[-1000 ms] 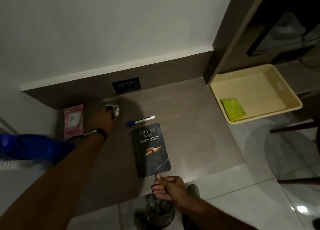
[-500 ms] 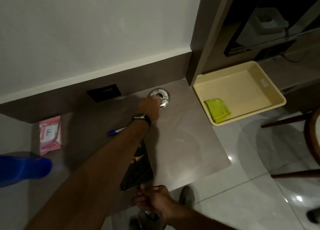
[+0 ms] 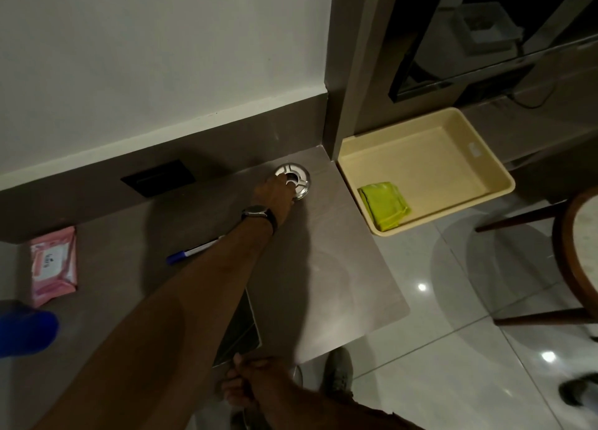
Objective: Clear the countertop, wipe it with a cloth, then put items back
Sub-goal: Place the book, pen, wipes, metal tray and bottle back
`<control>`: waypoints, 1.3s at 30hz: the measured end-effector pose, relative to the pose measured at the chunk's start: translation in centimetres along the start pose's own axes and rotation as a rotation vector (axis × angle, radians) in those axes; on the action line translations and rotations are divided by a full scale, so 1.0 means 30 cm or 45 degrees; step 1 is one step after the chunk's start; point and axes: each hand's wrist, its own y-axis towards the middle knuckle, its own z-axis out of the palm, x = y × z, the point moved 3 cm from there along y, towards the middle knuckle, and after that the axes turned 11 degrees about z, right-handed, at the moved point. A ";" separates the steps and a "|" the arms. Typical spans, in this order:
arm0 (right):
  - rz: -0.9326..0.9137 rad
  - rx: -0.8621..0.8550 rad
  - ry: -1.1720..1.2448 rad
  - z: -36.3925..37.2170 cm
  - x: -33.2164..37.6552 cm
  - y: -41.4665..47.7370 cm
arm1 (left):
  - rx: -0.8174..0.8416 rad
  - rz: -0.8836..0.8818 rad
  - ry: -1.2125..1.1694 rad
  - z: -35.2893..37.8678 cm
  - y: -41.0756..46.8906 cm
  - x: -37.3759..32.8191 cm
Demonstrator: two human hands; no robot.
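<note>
Two hands in view, both over a grey-brown tabletop (image 3: 339,277) set against a white wall.

Left hand (image 3: 275,193): arm stretched across to the far right corner, wristwatch (image 3: 257,212) on the wrist, fingers curled on the near-left rim of a round steel ashtray (image 3: 296,179). The ashtray stands near the backsplash. Whether it is lifted clear of the surface cannot be told.

Right hand (image 3: 249,382): at the near edge, fingers closed around something; a curved glass edge shows just beside it, below the edge, but the thing held cannot be made out.

Book (image 3: 242,335): dark cover, lying flat near the front edge, mostly hidden under the left forearm; its near corner is just beside the right hand.

Pen (image 3: 191,253): white barrel, blue cap, lying flat mid-tabletop, its right end hidden behind the forearm.

Wet-wipes pack (image 3: 53,264): pink, flat, at the far left.

Blue object (image 3: 27,332): blurred, at the left frame edge, near the pack; kind not readable.

Socket plate (image 3: 158,177): black, set in the backsplash left of the ashtray.

Tray (image 3: 485,158): cream plastic, rectangular, right of the tabletop, just beyond its far right corner.

Cloth (image 3: 385,204): yellow-green, folded, lying in the near-left corner of the tray.

Floor (image 3: 453,381): pale glossy tiles, with a shoe (image 3: 336,371) at the tabletop's near edge.

Round table (image 3: 579,245): dark wooden rim, partly visible at right.
</note>
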 end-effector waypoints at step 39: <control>-0.111 -0.107 0.002 0.001 -0.014 0.019 | -0.282 -0.555 -0.703 0.151 -0.648 -0.005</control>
